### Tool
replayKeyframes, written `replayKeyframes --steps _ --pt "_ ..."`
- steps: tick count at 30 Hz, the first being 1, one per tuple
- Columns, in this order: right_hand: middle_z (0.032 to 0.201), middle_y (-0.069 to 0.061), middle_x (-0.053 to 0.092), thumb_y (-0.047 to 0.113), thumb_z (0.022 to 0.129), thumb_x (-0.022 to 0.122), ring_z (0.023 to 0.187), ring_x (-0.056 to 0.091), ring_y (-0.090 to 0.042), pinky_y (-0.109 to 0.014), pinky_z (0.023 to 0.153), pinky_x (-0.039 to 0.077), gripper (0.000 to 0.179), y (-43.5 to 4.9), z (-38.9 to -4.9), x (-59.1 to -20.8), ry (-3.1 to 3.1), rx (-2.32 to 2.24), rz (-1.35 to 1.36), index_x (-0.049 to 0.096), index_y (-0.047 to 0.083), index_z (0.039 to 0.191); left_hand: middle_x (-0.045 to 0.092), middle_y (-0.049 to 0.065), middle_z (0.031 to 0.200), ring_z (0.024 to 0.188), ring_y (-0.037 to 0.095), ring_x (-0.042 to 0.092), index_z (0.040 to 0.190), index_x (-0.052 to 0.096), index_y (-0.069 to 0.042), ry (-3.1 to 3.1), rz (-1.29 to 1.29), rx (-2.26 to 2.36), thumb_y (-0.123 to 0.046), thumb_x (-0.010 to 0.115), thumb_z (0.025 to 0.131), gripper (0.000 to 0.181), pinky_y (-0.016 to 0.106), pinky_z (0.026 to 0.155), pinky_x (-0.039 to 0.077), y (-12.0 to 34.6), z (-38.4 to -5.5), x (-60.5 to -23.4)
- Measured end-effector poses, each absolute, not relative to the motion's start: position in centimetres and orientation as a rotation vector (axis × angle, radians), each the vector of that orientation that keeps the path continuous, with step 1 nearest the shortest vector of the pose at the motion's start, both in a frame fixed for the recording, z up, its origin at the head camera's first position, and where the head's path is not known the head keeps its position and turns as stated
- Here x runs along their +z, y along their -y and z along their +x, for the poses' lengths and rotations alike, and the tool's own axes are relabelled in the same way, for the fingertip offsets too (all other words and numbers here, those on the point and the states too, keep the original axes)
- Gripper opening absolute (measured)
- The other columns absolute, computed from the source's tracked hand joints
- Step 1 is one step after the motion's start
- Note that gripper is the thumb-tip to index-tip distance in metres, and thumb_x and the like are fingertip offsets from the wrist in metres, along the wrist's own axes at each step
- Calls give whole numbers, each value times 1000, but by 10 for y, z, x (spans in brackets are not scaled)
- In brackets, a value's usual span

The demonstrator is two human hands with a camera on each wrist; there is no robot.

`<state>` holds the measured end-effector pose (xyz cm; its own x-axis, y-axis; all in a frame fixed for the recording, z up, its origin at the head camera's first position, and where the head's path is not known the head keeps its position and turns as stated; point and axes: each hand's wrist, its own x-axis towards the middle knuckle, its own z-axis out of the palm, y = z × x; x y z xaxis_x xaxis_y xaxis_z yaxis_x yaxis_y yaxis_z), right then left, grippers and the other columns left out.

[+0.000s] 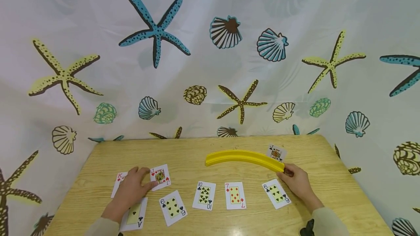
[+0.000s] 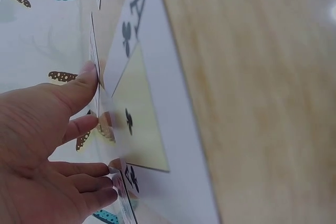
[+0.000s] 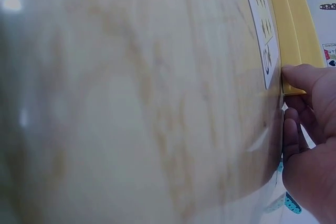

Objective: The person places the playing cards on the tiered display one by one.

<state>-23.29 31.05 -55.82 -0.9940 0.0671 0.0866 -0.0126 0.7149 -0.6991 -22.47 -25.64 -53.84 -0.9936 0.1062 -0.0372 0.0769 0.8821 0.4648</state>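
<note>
My left hand (image 1: 133, 187) lies over the left cards, its thumb and index finger at the left edge of the jack of hearts (image 1: 160, 177). Partly under its other fingers is a red king card (image 1: 117, 188). The ace of clubs (image 1: 139, 216) lies below the palm, overlapped by the wrist in the head view. At the right, my right hand (image 1: 296, 182) pinches the near end of a curved yellow card holder (image 1: 242, 154), thumb in front and fingers behind. In the right wrist view, the thumb presses on the yellow holder (image 3: 295, 30).
A black jack card (image 1: 276, 151) lies behind the holder. Along the front are a spade card (image 1: 172, 208), the ten of clubs (image 1: 204, 196), the seven of diamonds (image 1: 234, 195) and the six of clubs (image 1: 276, 193). A patterned curtain (image 1: 197, 65) surrounds the wooden table (image 1: 183, 146).
</note>
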Motion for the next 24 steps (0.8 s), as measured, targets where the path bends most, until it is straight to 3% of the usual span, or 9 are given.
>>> replayKeyframes --steps 4,12,24 --pt "118 -18 73 16 98 77 98 64 -20 -21 80 54 42 -310 -232 -557 2813 1158 -50 68 -2 135 40 47 149 137 66 42 139 60 2 -2994 147 738 -43 73 99 61 77 105 42 256 -225 -538" --pt "117 -18 73 15 98 76 98 66 -20 -22 81 56 41 -309 -232 -556 2801 1160 -28 68 -3 134 40 48 150 141 68 35 146 53 8 -3007 157 695 -43 73 98 73 78 109 38 256 -227 -538" --pt "118 -19 73 16 98 76 100 66 -22 -22 82 55 42 -310 -235 -559 2805 1154 -28 68 -2 135 44 48 146 139 74 31 140 59 7 -3023 221 700 -33 78 96 63 84 105 35 253 -232 -533"
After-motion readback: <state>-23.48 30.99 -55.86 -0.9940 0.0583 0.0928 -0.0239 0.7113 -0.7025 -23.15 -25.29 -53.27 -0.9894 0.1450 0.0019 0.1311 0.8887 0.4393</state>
